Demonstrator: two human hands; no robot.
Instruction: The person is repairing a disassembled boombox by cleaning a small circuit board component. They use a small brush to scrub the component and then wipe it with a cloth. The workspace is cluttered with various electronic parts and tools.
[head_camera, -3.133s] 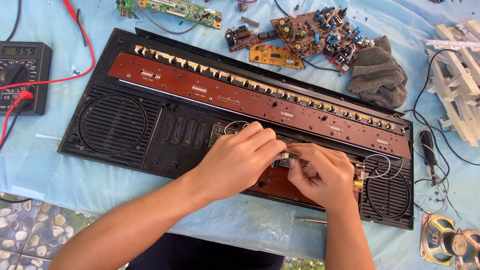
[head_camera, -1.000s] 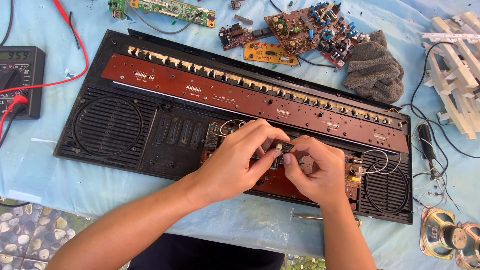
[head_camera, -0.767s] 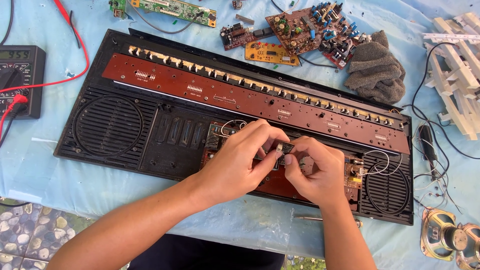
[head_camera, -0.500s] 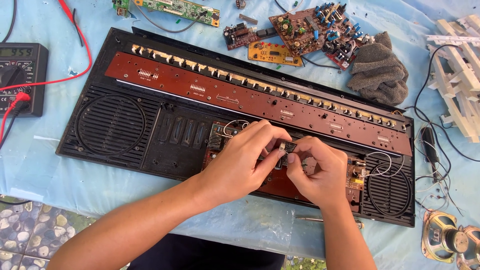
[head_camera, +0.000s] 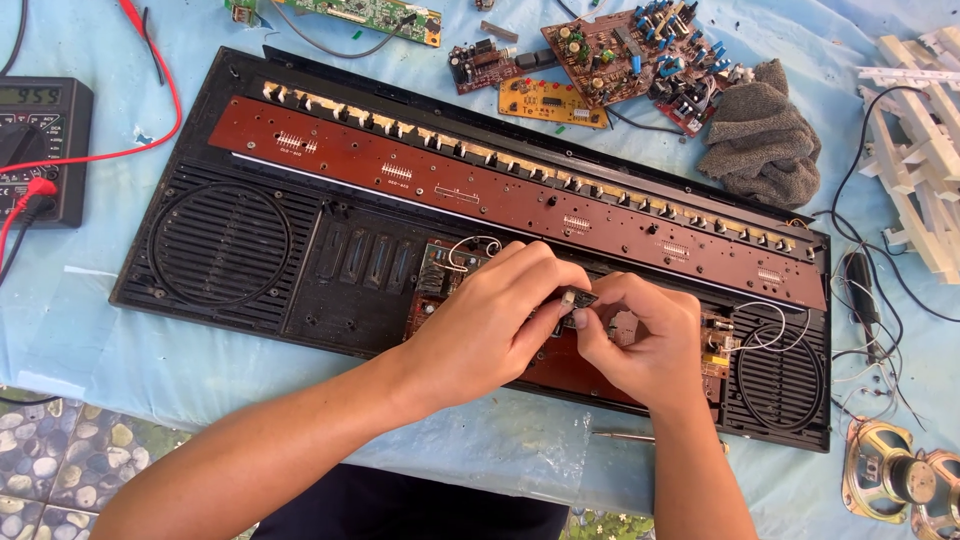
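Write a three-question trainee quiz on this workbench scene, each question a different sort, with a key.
1. True or false: the left hand and the right hand meet over the brown circuit board inside the black panel.
2. Multiple choice: what lies on the blue cloth at the far left, with a red lead plugged in? A) a speaker B) a multimeter C) a grey rag
3. Fill in: the fingertips of both hands pinch a small dark ____.

Key:
1. True.
2. B. The loose speakers sit at the lower right and the grey rag at the upper right.
3. Part; its exact kind is too small to tell.
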